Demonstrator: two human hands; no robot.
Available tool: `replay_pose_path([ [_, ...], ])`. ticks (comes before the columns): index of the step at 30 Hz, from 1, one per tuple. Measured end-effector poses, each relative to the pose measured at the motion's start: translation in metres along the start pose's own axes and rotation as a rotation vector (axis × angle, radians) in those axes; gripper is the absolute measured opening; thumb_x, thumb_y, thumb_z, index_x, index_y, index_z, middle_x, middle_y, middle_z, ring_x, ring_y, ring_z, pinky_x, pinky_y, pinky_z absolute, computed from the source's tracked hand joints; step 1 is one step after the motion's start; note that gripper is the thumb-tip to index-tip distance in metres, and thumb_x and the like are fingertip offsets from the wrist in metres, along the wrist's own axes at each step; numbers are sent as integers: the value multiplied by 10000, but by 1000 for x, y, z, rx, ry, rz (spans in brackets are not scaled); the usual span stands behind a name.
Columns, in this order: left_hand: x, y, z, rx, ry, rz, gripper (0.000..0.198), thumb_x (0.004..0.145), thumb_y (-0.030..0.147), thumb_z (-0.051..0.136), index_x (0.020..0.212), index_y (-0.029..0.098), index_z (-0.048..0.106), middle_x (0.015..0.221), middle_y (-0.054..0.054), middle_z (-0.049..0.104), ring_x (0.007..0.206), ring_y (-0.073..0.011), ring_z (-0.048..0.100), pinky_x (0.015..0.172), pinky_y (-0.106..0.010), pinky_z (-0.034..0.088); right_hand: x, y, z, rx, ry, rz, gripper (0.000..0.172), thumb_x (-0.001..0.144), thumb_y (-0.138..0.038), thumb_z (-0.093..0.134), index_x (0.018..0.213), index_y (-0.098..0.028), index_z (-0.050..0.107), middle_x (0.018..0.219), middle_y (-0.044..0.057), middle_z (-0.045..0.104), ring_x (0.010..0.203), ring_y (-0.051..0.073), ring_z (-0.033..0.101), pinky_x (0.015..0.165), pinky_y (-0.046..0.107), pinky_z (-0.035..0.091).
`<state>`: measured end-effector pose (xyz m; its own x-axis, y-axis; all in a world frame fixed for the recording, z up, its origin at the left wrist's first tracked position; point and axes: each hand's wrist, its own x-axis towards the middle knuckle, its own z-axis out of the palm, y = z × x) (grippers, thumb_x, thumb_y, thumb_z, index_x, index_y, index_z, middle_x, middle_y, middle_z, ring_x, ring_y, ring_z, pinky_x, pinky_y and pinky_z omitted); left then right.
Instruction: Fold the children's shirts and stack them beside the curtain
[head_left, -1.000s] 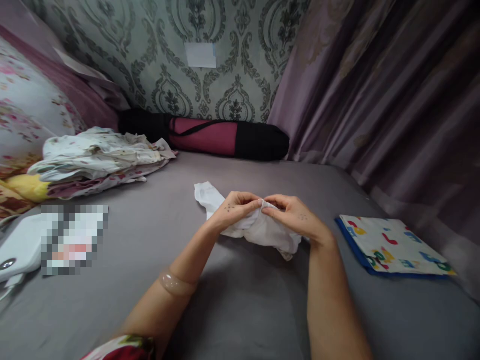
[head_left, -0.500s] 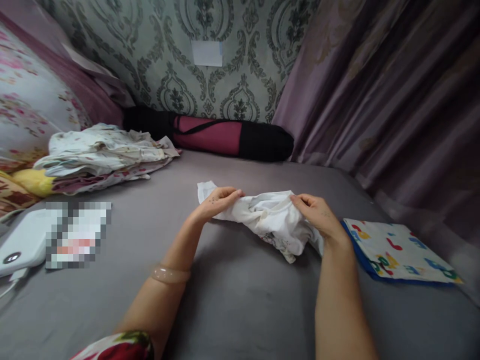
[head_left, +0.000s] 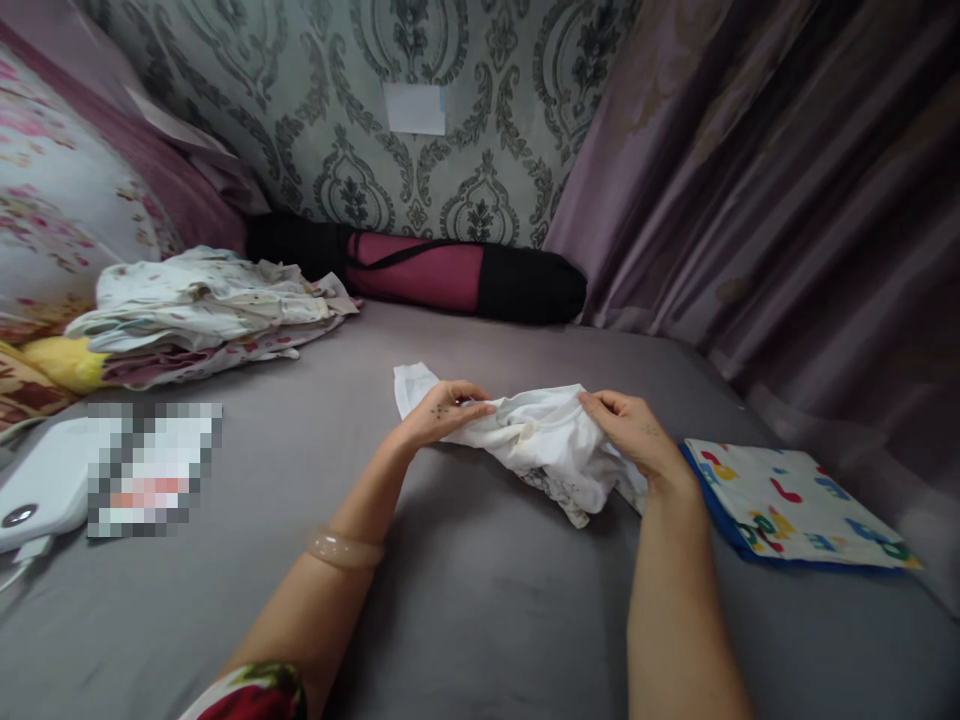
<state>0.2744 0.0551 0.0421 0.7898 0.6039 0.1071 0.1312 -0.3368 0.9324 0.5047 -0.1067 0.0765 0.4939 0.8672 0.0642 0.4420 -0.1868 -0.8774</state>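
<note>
A crumpled white cloth point(head_left: 544, 440) lies on the grey bed sheet point(head_left: 465, 590) in the middle of the view. My left hand point(head_left: 442, 412) pinches its left part, fingers closed on the fabric. My right hand point(head_left: 634, 430) grips its right edge, fingers curled over the cloth. The cloth is stretched a little between both hands, and one corner sticks out to the left behind my left hand. A clear bangle point(head_left: 345, 549) sits on my left forearm.
A folded cloth with coloured letters and a blue border point(head_left: 787, 495) lies to the right. A pile of folded clothes point(head_left: 202, 310) sits at the back left by a floral pillow point(head_left: 52, 210). A maroon and black roll bag point(head_left: 450, 272) rests against the wall. Curtains point(head_left: 787, 200) hang right.
My hands, close together a second ago, have moved apart and spread the white cloth between them. Since half a second ago they have hardly shifted.
</note>
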Motion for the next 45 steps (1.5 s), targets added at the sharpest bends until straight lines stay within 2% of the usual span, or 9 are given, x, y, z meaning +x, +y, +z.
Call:
replay_pose_path([
  [6,-4,12,-3,-124,139,-42,393,792,536,595,838,153,674,722,-13,616,643,-116,523,552,-215,384,-2,-1,-2,26,-47,-9,472,758,-642,612,752,-174,675,697,4,614,646,139,507,602,236,375],
  [13,-6,14,-8,-41,99,-90,420,829,562,540,714,160,580,595,29,470,529,-84,401,454,-202,264,-4,-5,-2,49,-108,-1,518,731,-686,609,738,-171,663,675,9,606,613,135,493,553,234,362],
  [19,-9,6,-22,-109,-133,-89,366,796,517,616,887,165,665,752,-10,613,648,-110,507,555,-210,366,-3,-2,-3,41,-120,-12,501,737,-666,610,754,-170,674,699,6,605,632,132,484,570,236,350],
  [21,-10,4,-26,-125,-161,-93,371,779,512,635,910,167,675,775,-15,633,676,-118,526,579,-212,382,-3,-2,-3,37,-133,-2,503,724,-668,615,754,-168,667,674,0,584,620,130,468,559,237,335],
  [29,-8,1,-21,-18,119,-8,458,794,582,557,874,145,667,705,-2,604,621,-114,502,533,-201,366,-3,-16,2,-105,-140,-131,476,756,-644,528,674,-181,601,591,-40,475,580,117,386,550,247,290],
  [32,-8,17,-30,90,236,91,459,808,570,541,869,136,677,710,-14,609,635,-120,505,530,-200,365,-2,-31,0,-139,-53,-212,475,758,-637,520,629,-185,583,573,-43,461,568,114,374,550,251,274],
  [36,-16,53,-53,307,377,229,407,832,522,542,844,143,692,727,-20,631,668,-124,517,559,-202,373,-4,-53,-5,-152,34,-329,479,780,-629,527,737,-172,663,686,2,594,648,143,478,593,250,330],
  [42,-54,124,-76,539,470,425,350,859,473,542,885,164,706,808,-31,680,721,-138,567,664,-228,417,-19,-84,-15,-176,174,-495,485,838,-623,510,912,-189,713,834,34,683,766,183,572,664,266,402],
  [45,-78,159,-85,630,464,493,322,852,457,557,887,177,712,833,-36,681,746,-146,584,695,-243,435,-39,-109,-24,-186,173,-505,483,831,-636,529,927,-204,722,848,36,694,772,189,591,645,268,410],
])
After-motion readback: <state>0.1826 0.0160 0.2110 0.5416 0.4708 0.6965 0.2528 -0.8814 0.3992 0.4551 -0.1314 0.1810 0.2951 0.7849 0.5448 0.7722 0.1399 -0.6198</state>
